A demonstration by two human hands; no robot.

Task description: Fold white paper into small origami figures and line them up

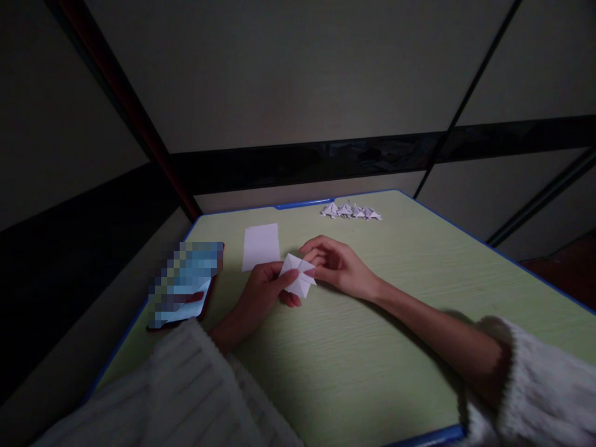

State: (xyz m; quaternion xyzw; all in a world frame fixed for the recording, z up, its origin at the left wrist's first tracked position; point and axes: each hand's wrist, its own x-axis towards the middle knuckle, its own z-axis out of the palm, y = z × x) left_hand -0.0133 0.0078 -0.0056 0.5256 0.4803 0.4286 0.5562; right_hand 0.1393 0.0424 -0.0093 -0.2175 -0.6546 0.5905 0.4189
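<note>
A small white folded paper (300, 287), creased into pointed flaps, is held just above the green table in front of me. My left hand (269, 284) pinches it from the left, thumb on top and fingertips showing underneath. On the other side, my right hand (341, 268) has its thumb tip at the paper's right-hand flaps, with its fingers curled behind; their exact contact is partly hidden. Beyond my left hand lies a flat white sheet of paper (261, 243).
Several folded paper figures (351, 212) stand in a row near the far edge. A phone or tablet (190, 285), its screen blurred out, lies at left. The green table (395, 360) has a blue rim, and pale panels (298, 74) rise behind it.
</note>
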